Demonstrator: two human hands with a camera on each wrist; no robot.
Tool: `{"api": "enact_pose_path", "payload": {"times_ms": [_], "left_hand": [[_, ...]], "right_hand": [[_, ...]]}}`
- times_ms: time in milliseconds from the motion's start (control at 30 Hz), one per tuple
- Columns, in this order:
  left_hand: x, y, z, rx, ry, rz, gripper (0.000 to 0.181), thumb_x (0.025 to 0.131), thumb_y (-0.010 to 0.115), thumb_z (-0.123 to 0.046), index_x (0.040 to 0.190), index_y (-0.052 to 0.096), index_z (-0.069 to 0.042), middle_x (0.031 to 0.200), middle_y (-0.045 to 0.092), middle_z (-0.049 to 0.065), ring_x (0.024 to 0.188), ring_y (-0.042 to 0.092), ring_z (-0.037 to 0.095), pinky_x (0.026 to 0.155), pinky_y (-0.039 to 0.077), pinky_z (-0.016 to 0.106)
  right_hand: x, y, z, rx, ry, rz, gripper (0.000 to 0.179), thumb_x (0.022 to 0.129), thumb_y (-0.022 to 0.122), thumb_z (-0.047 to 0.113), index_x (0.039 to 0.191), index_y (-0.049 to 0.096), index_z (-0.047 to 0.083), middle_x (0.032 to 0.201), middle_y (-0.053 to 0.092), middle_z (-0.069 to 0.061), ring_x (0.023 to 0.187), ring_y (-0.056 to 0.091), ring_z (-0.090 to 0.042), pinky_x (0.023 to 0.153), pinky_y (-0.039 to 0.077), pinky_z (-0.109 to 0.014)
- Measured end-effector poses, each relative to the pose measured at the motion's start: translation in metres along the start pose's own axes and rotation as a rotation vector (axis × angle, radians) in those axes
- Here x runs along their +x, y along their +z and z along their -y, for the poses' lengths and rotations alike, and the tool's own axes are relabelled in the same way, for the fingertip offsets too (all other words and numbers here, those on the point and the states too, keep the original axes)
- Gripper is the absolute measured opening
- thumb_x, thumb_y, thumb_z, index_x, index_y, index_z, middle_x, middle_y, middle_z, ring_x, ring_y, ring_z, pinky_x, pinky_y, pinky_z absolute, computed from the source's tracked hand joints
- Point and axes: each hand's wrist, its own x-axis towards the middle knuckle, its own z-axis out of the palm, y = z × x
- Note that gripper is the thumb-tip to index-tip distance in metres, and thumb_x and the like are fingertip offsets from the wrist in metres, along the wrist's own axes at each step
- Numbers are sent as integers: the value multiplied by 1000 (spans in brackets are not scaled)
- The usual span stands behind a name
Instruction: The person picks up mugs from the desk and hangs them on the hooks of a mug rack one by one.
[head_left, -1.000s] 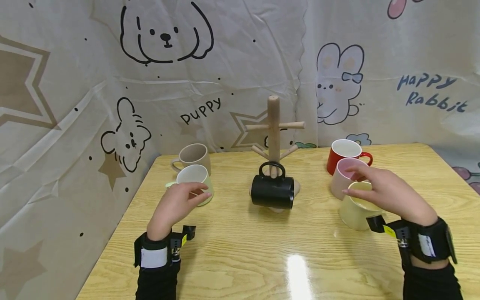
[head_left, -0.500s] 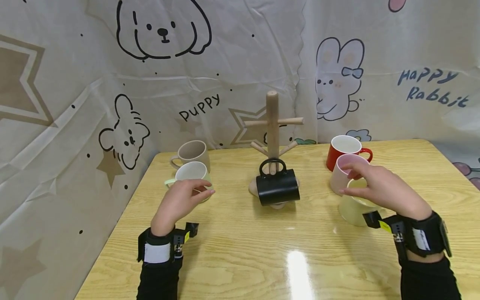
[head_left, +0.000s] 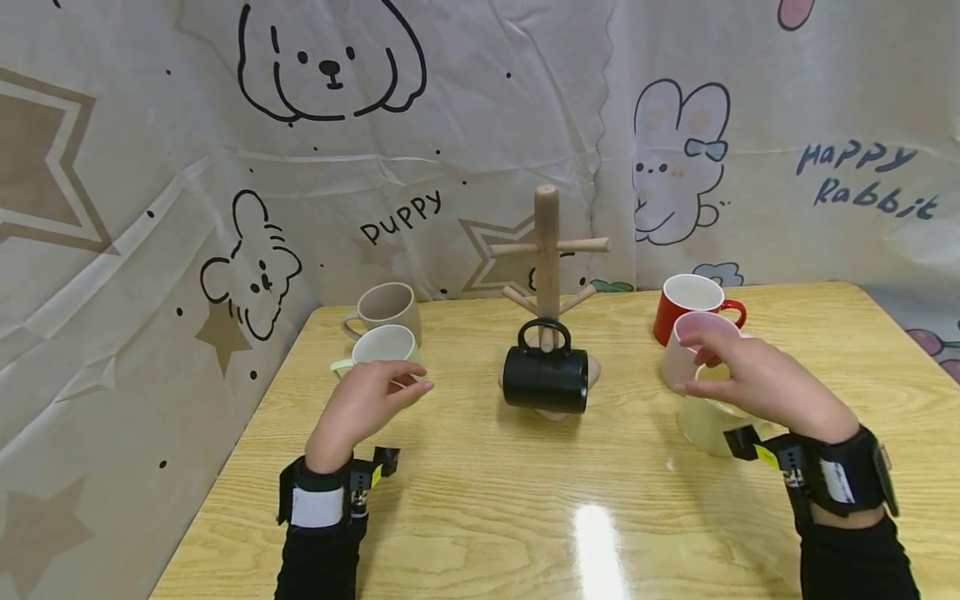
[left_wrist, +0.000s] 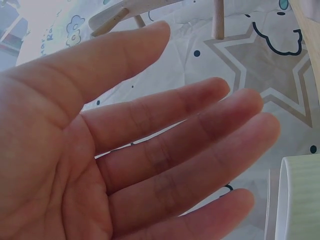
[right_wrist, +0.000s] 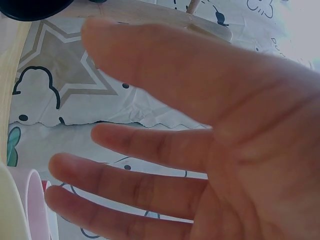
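Note:
A black mug [head_left: 545, 381] hangs sideways by its handle from a low front peg of the wooden mug tree [head_left: 548, 275], mid-table. Over the pale green mug [head_left: 386, 340] on the left hovers my left hand [head_left: 363, 404], fingers relaxed and nothing in them. The left wrist view shows its palm bare, with the pale green mug [left_wrist: 302, 197] at the lower right edge. My right hand [head_left: 765, 385] is above the yellow mug [head_left: 705, 427] and in front of the pink mug [head_left: 678, 360]. Its fingers [right_wrist: 145, 140] are loosely extended and hold nothing.
A taupe mug [head_left: 397, 307] stands behind the pale green one. At the back right is a red mug [head_left: 670, 318], its handle pointing right. Bare upper pegs [head_left: 585, 245] stick out from the tree. A printed curtain [head_left: 480, 125] hangs behind the wooden table [head_left: 480, 517].
The black mug sways on its peg: it swung right and tilted half a second ago, and hangs level again now. Both hands have shifted slightly inward.

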Motion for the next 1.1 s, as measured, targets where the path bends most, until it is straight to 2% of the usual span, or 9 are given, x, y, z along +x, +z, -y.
{"api": "enact_pose_path", "payload": {"times_ms": [467, 1100], "left_hand": [[-3, -3, -1, -10, -17, 11, 29, 89, 60, -29, 105, 67, -6, 94, 70, 6, 81, 67, 21, 70, 53, 36], [-2, -3, -2, 2, -4, 9, 29, 89, 60, -30, 105, 67, -7, 94, 70, 7, 80, 67, 21, 70, 53, 36]], "right_hand": [[1, 3, 0, -52, 32, 29, 58, 75, 75, 32, 117, 45, 8, 103, 60, -14, 87, 60, -25, 66, 52, -38], [2, 3, -2, -55, 39, 50, 56, 75, 75, 33, 116, 47, 6, 97, 62, -13, 84, 60, -25, 65, 53, -38]]}}
